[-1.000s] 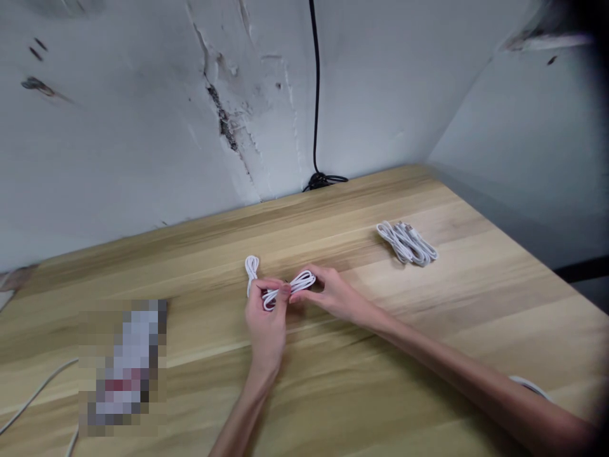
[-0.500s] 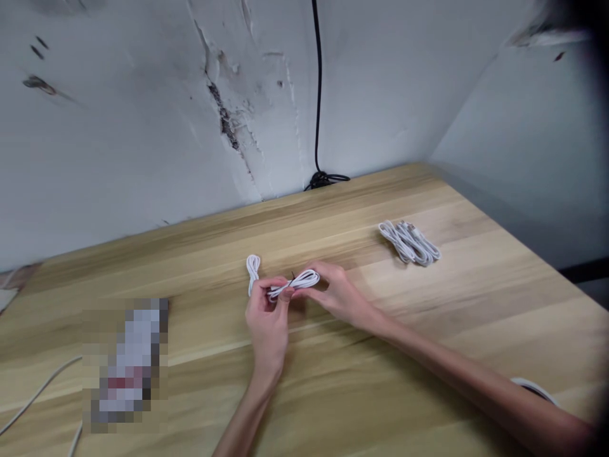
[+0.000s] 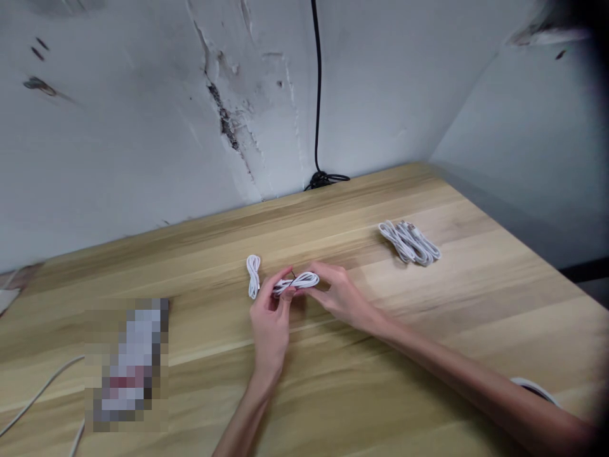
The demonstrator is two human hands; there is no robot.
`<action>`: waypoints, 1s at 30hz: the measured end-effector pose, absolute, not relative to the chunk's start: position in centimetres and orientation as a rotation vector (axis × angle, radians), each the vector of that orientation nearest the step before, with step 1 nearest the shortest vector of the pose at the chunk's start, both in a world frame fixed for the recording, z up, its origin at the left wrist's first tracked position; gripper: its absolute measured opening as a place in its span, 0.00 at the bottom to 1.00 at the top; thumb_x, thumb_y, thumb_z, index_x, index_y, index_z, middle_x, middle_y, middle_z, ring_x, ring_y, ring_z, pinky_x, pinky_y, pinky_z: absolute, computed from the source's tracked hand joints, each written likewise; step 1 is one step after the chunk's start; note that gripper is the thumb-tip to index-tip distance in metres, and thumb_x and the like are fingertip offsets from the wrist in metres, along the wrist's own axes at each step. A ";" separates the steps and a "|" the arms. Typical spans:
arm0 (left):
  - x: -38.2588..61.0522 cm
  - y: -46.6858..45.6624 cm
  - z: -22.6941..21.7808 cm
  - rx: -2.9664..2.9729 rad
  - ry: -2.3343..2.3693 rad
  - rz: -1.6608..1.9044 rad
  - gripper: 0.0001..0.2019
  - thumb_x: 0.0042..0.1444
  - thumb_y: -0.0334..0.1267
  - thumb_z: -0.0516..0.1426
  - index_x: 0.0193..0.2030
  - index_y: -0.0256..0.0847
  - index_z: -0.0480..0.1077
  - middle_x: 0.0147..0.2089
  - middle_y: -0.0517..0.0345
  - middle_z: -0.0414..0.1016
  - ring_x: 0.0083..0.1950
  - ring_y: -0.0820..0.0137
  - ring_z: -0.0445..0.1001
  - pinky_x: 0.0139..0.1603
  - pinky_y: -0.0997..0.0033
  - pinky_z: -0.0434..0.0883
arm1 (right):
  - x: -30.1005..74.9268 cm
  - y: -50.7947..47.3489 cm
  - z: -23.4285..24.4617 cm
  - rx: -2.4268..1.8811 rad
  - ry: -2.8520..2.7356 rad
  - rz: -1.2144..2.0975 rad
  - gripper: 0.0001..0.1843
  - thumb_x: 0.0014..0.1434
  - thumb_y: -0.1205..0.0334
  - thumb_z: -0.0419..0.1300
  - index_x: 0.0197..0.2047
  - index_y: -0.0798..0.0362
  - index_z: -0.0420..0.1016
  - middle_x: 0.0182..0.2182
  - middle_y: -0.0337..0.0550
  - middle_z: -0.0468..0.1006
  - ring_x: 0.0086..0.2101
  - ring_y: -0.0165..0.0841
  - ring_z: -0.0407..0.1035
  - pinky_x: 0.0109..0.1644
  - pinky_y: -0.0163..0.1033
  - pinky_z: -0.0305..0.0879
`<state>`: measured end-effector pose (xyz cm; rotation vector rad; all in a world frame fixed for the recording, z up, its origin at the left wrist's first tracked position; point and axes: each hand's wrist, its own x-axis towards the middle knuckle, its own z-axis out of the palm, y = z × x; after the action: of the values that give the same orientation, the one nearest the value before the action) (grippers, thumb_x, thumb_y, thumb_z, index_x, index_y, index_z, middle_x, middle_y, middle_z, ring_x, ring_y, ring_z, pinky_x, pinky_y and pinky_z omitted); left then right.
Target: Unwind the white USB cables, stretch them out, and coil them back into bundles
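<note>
Between my two hands is a looped white cable, with a thin black tie around its middle. My left hand pinches the cable's left part, its fingertips close to the tie. My right hand grips the loops at the right end between thumb and fingers. Part of the bundle is hidden behind the left fingers. Just beyond my left hand lies another small coiled white cable on the wooden table.
Further right lie bundled white cables. A blurred-out object sits at the left, near a pale cord. A black cable hangs down the wall to a coil at the table's back edge. A white-rimmed item is partly behind my right forearm.
My left hand has shifted slightly right along the cable, its fingers now nearer the black tie. More of the small coiled cable behind it shows. My right hand stays in place.
</note>
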<state>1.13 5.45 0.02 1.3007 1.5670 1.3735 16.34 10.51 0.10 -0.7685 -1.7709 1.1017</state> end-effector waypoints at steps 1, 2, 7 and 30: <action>1.1 5.5 0.0 1.320 1.551 1.371 0.14 0.61 0.45 0.59 0.51 0.43 0.76 0.51 0.51 0.78 0.51 0.63 0.76 0.53 0.66 0.72 | 16.4 10.5 0.1 -0.760 -1.767 1.105 0.07 0.64 0.60 0.62 0.41 0.54 0.76 0.36 0.43 0.79 0.36 0.33 0.72 0.41 0.36 0.66; 1.0 5.5 -0.1 1.332 1.538 1.372 0.14 0.62 0.45 0.59 0.50 0.43 0.76 0.51 0.51 0.78 0.51 0.62 0.76 0.54 0.65 0.71 | 16.4 10.5 0.1 -0.756 -1.763 1.110 0.07 0.64 0.60 0.62 0.42 0.54 0.77 0.36 0.43 0.79 0.36 0.33 0.72 0.41 0.37 0.66; 1.0 5.5 -0.1 1.304 1.518 1.413 0.11 0.61 0.43 0.60 0.49 0.43 0.75 0.50 0.53 0.78 0.51 0.64 0.76 0.53 0.67 0.71 | 16.3 10.6 0.0 -0.778 -1.742 1.150 0.07 0.63 0.59 0.63 0.39 0.54 0.78 0.35 0.44 0.80 0.35 0.34 0.73 0.40 0.37 0.66; 1.1 5.3 -0.3 1.211 1.672 1.433 0.10 0.58 0.45 0.63 0.39 0.40 0.76 0.35 0.58 0.78 0.36 0.70 0.74 0.38 0.73 0.69 | 16.3 11.2 0.2 -0.828 -1.631 1.552 0.19 0.66 0.47 0.57 0.37 0.55 0.75 0.30 0.41 0.78 0.32 0.31 0.71 0.37 0.35 0.67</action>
<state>1.06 5.33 -0.26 1.2109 1.6716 1.4327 16.28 11.23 0.22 -0.8283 -1.6309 1.5517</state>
